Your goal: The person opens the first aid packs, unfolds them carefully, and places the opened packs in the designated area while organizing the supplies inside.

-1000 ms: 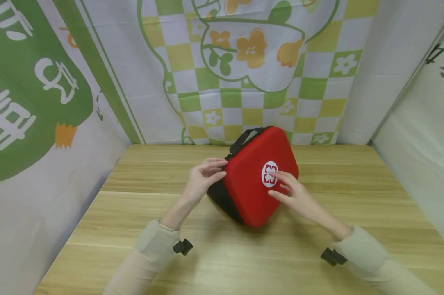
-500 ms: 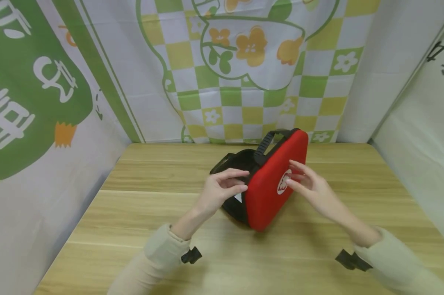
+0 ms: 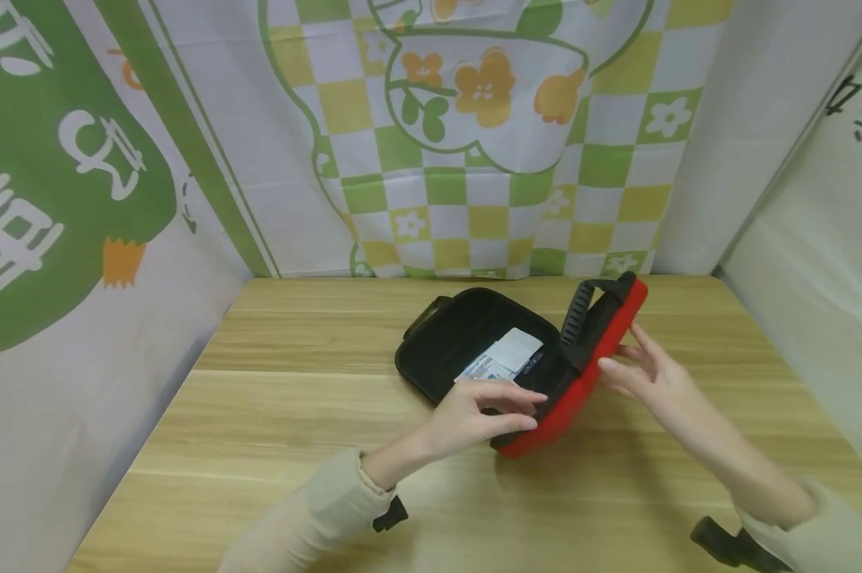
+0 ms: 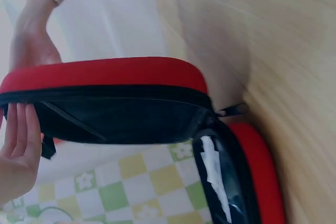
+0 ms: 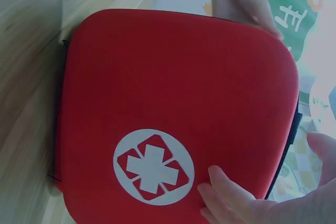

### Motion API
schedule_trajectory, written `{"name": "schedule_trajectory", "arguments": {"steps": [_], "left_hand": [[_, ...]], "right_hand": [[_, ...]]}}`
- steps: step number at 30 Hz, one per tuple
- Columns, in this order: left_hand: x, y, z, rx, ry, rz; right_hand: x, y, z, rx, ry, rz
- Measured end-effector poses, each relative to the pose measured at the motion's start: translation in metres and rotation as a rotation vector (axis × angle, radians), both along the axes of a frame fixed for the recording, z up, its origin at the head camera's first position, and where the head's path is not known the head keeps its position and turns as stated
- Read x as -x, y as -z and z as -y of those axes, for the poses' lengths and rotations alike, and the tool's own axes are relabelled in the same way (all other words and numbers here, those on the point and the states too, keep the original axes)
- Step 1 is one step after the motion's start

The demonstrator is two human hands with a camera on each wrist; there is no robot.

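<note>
A red first-aid kit (image 5: 181, 72) stands open on the table, its red lid (image 3: 581, 394) tilted up to the right. The black-lined lower half (image 3: 431, 350) lies flat and holds a white packet (image 3: 516, 348) and printed paper. My left hand (image 3: 473, 418) touches the inner edge of the lid with extended fingers. Against the outer face are the fingers of my right hand (image 3: 663, 390), beside the white cross emblem (image 5: 152, 167), thumb apart. A black carry handle (image 3: 577, 314) sits on the lid's edge. In the left wrist view a zipper pull (image 4: 234, 110) hangs near the hinge.
The kit rests on a wooden table (image 3: 294, 414). Behind it hangs a checked, flower-printed curtain (image 3: 466, 187), with printed cloth (image 3: 51, 183) along the left side and pale cloth (image 3: 824, 263) on the right.
The lid has swung open to the right, uncovering the lower half and its contents. Both hands have moved right with it, the left hand also coming nearer to the body.
</note>
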State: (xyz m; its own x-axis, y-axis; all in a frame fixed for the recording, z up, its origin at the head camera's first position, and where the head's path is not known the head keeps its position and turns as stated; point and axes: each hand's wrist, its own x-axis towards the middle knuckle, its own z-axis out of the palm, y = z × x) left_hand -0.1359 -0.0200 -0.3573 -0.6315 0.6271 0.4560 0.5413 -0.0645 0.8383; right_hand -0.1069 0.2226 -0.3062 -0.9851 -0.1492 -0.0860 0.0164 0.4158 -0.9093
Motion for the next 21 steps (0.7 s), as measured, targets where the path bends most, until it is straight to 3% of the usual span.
{"name": "schedule_trajectory", "arguments": {"steps": [2, 5, 11, 14, 16, 21], "left_hand": [[0.005, 0.005, 0.003, 0.035, 0.009, -0.031], [0.021, 0.015, 0.013, 0.092, -0.041, -0.055], [0.072, 0.043, 0.05, 0.28, -0.318, -0.086], [0.092, 0.055, 0.07, 0.357, -0.447, -0.073], [0.1, 0.06, 0.081, 0.396, -0.5, -0.041], [0.115, 0.068, 0.1, 0.454, -0.541, 0.016]], "right_hand": [[-0.002, 0.002, -0.002, 0.025, 0.015, 0.022], [-0.002, 0.004, -0.007, 0.064, 0.034, 0.045], [-0.002, 0.008, -0.019, -0.008, 0.059, 0.085], [-0.002, 0.011, -0.025, 0.002, 0.065, 0.094], [-0.002, 0.012, -0.028, 0.018, 0.065, 0.089], [-0.001, 0.019, -0.036, 0.064, 0.058, 0.097]]}}
